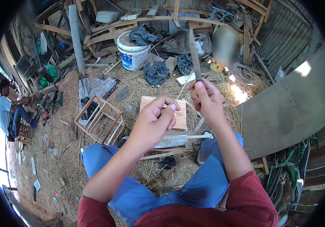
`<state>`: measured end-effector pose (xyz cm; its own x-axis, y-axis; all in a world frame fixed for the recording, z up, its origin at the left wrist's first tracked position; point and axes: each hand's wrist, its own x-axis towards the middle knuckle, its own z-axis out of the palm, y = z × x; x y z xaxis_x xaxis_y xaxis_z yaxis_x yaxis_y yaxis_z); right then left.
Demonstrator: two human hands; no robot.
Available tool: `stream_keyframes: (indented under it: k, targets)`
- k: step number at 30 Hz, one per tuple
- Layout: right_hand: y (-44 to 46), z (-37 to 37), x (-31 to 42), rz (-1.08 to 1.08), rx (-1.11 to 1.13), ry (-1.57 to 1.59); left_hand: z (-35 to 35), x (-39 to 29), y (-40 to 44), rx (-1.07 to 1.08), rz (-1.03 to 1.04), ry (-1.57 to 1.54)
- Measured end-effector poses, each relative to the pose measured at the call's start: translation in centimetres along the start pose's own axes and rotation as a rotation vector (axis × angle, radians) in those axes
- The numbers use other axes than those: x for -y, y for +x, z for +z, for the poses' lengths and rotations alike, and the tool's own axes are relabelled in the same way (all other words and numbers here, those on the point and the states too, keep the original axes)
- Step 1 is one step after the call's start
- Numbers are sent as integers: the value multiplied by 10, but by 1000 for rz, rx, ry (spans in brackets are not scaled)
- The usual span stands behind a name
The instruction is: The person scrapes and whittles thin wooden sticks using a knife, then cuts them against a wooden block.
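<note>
The ground (66, 159) is showing brown under wood shavings, straw and scattered litter. A white bucket (134, 60) is standing toward the back, a black plastic bag (156, 73) lying near its base — a yellow-and-red tin (217, 66) is standing farther right. Crumpled plastic sheeting (103, 87) is lying on the left; thin wooden strips (166, 154) are lying between the person's knees.

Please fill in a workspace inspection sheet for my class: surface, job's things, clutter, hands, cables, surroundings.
Surface: ground strewn with shavings and scraps.
Job's things: thin strip, blade-like tool; wooden block below.
Clutter: white bucket, black plastic bags, wooden frame.
Hands: left hand pinches the strip; right hand grips the tool.
Cables: none clearly made out.
Surroundings: seated person at far left; corrugated metal upper right.
</note>
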<state>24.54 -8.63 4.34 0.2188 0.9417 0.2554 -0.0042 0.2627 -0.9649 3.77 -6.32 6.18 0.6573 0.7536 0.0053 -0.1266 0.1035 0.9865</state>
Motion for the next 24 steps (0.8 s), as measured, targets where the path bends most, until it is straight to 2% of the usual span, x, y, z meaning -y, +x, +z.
stream_keyframes:
  k: [3, 5, 11, 24]
  targets:
    - [-3, 4, 3, 85, -46, 62, -1, 1, -2, 11, 5, 60]
    - [-1, 3, 0, 109, -9, 232, -1, 2, -2, 32, -16, 36]
    - [0, 4, -1, 142, 20, 291, -2, 2, -1, 61, -133, -60]
    - [3, 12, -9, 119, -47, 181, -5, 4, 1, 2, -208, -127]
